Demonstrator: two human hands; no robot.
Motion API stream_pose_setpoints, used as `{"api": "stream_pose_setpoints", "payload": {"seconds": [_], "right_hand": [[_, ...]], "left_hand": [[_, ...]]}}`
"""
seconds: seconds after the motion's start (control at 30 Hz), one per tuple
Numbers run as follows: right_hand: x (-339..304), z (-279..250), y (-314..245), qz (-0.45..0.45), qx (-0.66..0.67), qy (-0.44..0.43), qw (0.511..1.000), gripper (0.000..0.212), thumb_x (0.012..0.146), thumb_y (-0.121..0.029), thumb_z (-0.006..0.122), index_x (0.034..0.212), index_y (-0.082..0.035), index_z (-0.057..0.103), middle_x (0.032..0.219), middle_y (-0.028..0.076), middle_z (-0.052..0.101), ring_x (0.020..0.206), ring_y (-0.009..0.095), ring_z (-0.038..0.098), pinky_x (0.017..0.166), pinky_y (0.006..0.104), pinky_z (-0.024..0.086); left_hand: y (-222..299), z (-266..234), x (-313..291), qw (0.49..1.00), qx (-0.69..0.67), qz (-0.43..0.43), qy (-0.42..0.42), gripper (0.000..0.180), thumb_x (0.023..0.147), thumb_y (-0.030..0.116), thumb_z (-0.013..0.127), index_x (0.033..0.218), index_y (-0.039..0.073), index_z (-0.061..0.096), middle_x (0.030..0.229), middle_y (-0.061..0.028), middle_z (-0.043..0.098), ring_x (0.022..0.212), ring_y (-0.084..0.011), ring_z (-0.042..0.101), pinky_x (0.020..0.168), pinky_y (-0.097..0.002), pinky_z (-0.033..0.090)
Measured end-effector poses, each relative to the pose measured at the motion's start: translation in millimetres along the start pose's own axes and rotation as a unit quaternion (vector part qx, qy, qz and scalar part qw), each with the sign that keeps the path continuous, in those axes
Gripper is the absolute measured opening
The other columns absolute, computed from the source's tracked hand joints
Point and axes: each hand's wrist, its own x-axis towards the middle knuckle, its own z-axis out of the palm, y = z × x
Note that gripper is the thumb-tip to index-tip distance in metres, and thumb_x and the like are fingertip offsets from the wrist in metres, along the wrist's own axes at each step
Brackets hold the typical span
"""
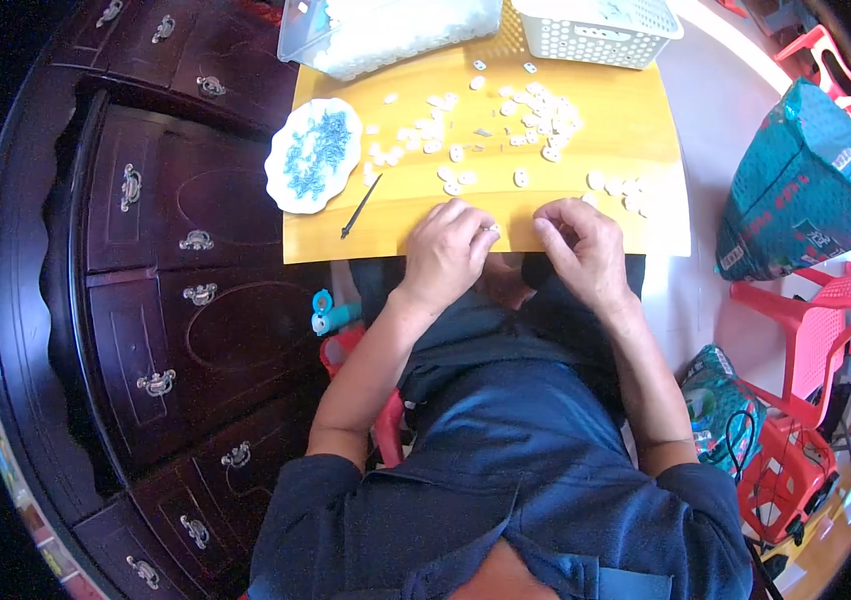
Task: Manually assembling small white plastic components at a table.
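Both hands are over the near edge of a yellow tabletop (405, 215). My left hand (445, 245) is closed, thumb and forefinger pinching a small white plastic piece (493, 229). A short gap away, my right hand (590, 250) has its fingers curled in towards the thumb; whatever they hold, if anything, is hidden. Ahead of the hands lie loose white pieces, among them a two-holed one (520, 178) and a pile (550, 112) farther back. Near the right hand sits a group of round white pieces (630, 188). A thin black tool (360, 208) rests left of my left hand.
A white scalloped plate (283, 192) of small blue pieces stands at the table's left edge. At the back are a clear bin (310, 45) of white pieces and a white perforated basket (595, 45). Dark drawers (155, 210) flank the left; teal bags (795, 190) and red chairs (805, 335) the right.
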Motion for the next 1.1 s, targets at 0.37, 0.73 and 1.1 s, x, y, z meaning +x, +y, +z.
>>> {"api": "stream_pose_setpoints", "payload": {"seconds": [0.37, 0.73, 1.1], "right_hand": [[-7, 11, -3, 0.069, 0.142, -0.067, 0.985, 0.012, 0.087, -0.006, 0.07, 0.098, -0.001, 0.065, 0.078, 0.005, 0.067, 0.065, 0.01, 0.062, 0.06, 0.0248, 0.05], [-5, 13, 10, 0.117, 0.278, 0.002, 0.954, 0.005, 0.092, -0.005, 0.066, 0.095, -0.001, 0.062, 0.074, -0.002, 0.062, 0.064, 0.004, 0.055, 0.06, 0.0206, 0.047], [-1, 7, 14, 0.111, 0.228, 0.023, 0.967, 0.007, 0.092, -0.007, 0.066, 0.095, -0.003, 0.062, 0.079, -0.002, 0.061, 0.064, 0.004, 0.053, 0.06, 0.0207, 0.046]], "left_hand": [[14, 11, 4, 0.905, -0.369, -0.209, -0.024, 0.006, 0.086, 0.001, 0.068, 0.09, 0.0, 0.064, 0.081, -0.0091, 0.069, 0.069, -0.0162, 0.068, 0.061, -0.0283, 0.053], [5, 5, 39, 0.988, -0.126, -0.068, 0.051, 0.009, 0.085, 0.008, 0.067, 0.092, 0.003, 0.071, 0.084, -0.0135, 0.067, 0.075, -0.0315, 0.066, 0.066, -0.0374, 0.053], [-21, 24, 81, 0.997, 0.055, -0.016, 0.044, 0.01, 0.081, 0.015, 0.072, 0.087, 0.008, 0.073, 0.084, -0.0105, 0.068, 0.08, -0.0301, 0.066, 0.072, -0.0405, 0.053]]}}
